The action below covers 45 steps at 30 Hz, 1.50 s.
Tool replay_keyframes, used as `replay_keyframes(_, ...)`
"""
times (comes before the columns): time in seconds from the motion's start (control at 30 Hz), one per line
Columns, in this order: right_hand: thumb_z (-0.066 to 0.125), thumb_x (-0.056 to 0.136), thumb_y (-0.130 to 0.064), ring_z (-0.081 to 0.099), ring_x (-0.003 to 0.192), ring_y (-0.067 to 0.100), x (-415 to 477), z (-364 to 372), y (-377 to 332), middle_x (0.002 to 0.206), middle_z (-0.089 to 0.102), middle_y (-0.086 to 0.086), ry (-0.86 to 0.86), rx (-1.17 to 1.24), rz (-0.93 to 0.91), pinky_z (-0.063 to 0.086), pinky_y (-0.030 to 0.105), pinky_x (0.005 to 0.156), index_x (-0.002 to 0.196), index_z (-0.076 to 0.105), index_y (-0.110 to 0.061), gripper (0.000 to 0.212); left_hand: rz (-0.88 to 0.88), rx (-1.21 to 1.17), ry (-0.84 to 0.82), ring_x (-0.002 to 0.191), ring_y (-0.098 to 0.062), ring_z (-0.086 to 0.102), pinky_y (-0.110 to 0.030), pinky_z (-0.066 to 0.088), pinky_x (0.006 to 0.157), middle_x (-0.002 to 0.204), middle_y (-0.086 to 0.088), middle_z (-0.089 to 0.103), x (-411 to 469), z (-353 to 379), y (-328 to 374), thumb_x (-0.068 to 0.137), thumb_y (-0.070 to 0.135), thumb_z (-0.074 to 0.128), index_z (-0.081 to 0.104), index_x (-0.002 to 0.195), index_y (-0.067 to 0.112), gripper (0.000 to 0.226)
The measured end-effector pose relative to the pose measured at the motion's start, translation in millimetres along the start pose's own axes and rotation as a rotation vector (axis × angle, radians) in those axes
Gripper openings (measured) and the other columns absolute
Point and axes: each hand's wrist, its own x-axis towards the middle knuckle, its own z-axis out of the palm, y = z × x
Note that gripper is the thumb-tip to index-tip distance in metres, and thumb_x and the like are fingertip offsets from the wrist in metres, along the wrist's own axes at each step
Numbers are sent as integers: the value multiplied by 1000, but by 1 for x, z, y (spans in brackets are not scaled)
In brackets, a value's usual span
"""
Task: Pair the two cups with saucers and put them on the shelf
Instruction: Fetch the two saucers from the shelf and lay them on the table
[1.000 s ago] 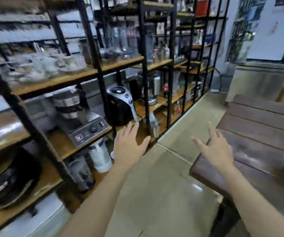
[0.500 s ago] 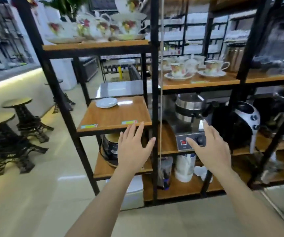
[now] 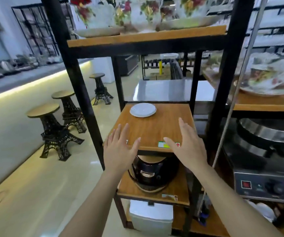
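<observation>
Two bare hands hover, fingers spread and holding nothing, over the near edge of the wooden shelf point(image 3: 156, 129): the left hand point(image 3: 119, 151) at its near left corner, the right hand point(image 3: 186, 147) at its near right. One white saucer point(image 3: 142, 109) lies flat at the far left of that shelf, straight beyond the left hand, which is nearer. Being round, it has no long axis and faces up. No plain cup shows. Flowered cups point(image 3: 146, 12) stand on the shelf above.
</observation>
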Motion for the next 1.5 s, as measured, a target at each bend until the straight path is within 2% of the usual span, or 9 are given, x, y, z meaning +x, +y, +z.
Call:
replay_keyframes(0.27,44,84,-64,25,144,21,94,47,0,159,19,-3,-12,17,69,23,49,114,149,1,-32,85,-43,-30,-93,147,-19,16,-39,9,119,160,4,17,85,52,-21,89,63,32,17,149,33,68)
replay_keyframes(0.4,47,81,-67,30,142,23,142,76,2,156,26,-2,49,44,108,32,50,110,147,4,-36,85,16,-17,-69,144,-20,24,-38,16,118,158,2,26,141,81,-35,86,67,30,24,148,31,73)
replay_keyframes(0.63,44,84,-65,20,146,25,218,119,-18,160,15,0,-57,26,229,26,51,114,149,4,-33,83,-4,-78,-156,145,-18,20,-38,15,118,159,3,20,222,113,-63,91,60,35,20,149,30,67)
replay_keyframes(0.9,50,80,-64,36,134,28,275,167,-13,148,38,10,-123,93,385,33,47,109,141,32,-12,83,-49,-129,-333,148,-23,12,-37,18,118,162,-1,5,270,153,-66,91,51,45,8,152,23,77)
replay_keyframes(0.97,49,81,-64,36,133,28,284,176,-13,144,40,10,-169,52,415,31,45,110,138,38,-12,78,-89,-260,-395,146,-25,18,-37,23,117,160,-5,12,279,160,-65,89,41,55,11,151,18,80)
replay_keyframes(1.1,55,82,-57,33,134,27,293,189,-15,145,37,8,-225,-16,456,26,41,111,138,38,-14,72,-339,-701,-467,135,-29,40,-42,40,108,151,-9,35,293,167,-64,82,16,68,15,149,11,85)
replay_keyframes(1.27,70,76,-43,41,128,25,296,189,-15,139,43,8,-210,70,521,37,37,105,135,36,-9,75,-692,-954,-473,124,-35,48,-47,50,97,142,-14,44,309,165,-63,86,16,65,27,143,9,69)
replay_keyframes(1.4,77,71,-27,49,117,28,289,185,-10,126,49,10,-225,279,533,44,39,97,127,37,-5,72,-734,-965,-523,103,-29,59,-34,56,64,120,-13,58,306,159,-62,84,17,67,43,131,4,54)
replay_keyframes(1.5,74,72,-7,51,102,21,279,173,-12,117,48,11,-244,586,538,47,26,71,123,32,-6,66,-684,-938,-532,84,-21,58,-31,54,62,96,-3,57,293,155,-57,85,17,67,48,119,8,40)
